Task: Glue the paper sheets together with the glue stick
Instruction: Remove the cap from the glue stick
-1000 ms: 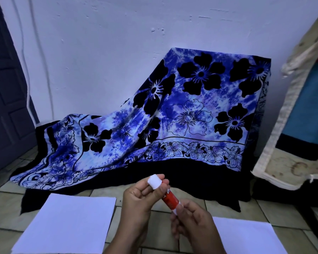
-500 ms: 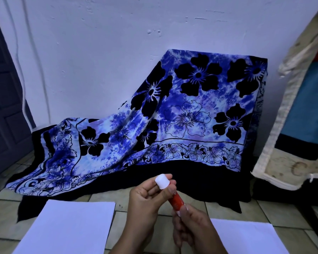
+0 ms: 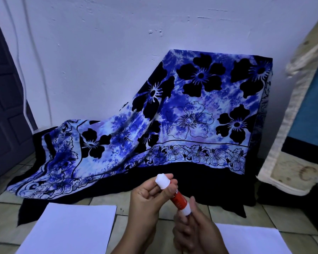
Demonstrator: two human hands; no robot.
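Note:
I hold a red glue stick [image 3: 178, 199] slanted above the tiled floor, its white cap end [image 3: 162, 180] pointing up and left. My left hand [image 3: 147, 200] pinches the upper part just below the white cap. My right hand [image 3: 195, 228] grips the white base at the lower end. Whether the cap is loose or seated I cannot tell. One white paper sheet [image 3: 70, 230] lies on the floor at the lower left. A second white sheet [image 3: 250, 241] lies at the lower right, partly hidden by my right hand.
A blue and black flowered cloth [image 3: 182, 114] drapes over a box-like shape against the white wall. A dark door [image 3: 2, 107] stands at the left. A worn padded cushion or mattress [image 3: 301, 125] leans at the right. Beige floor tiles [image 3: 106, 200] lie under the sheets.
The view has shifted slightly, so everything sits a little lower and to the right. My hands keep the same grip on the glue stick, with more of its red body showing.

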